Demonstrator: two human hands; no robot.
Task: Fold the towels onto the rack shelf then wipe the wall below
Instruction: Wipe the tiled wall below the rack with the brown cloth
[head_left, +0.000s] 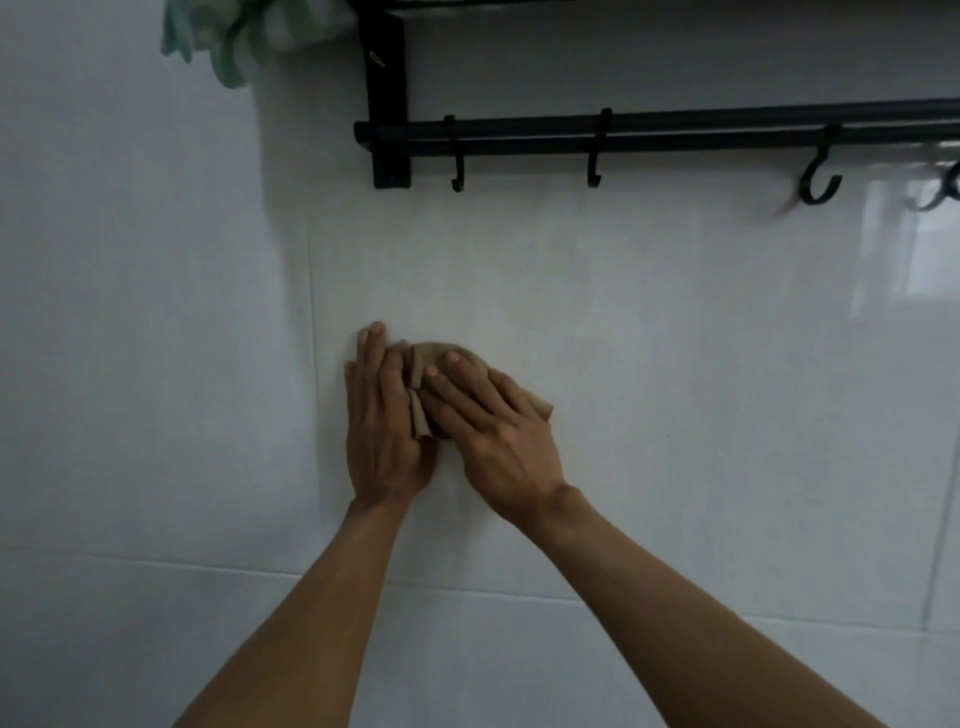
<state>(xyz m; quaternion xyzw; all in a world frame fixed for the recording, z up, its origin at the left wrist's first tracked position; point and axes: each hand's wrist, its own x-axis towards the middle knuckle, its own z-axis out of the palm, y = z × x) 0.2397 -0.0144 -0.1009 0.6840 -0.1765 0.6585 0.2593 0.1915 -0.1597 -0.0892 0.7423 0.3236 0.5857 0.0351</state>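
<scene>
A small tan cloth (423, 358) is bunched against the white tiled wall (675, 364) below the black towel rack (623, 130). My right hand (493, 426) lies flat over the cloth with straight fingers, pressing it to the wall. My left hand (382, 415) lies flat on the wall just left of it, fingers straight, its inner edge touching the cloth's folds. A green and white towel (234, 36) hangs over the rack shelf's left end at the top left. Most of the cloth is hidden under my right hand.
The rack's black bar carries several hooks (595, 156) across the top right, and its bracket (387, 104) is fixed to the wall. Grout lines run across the tiles below my forearms. A bright window reflection (924, 249) shows at the right.
</scene>
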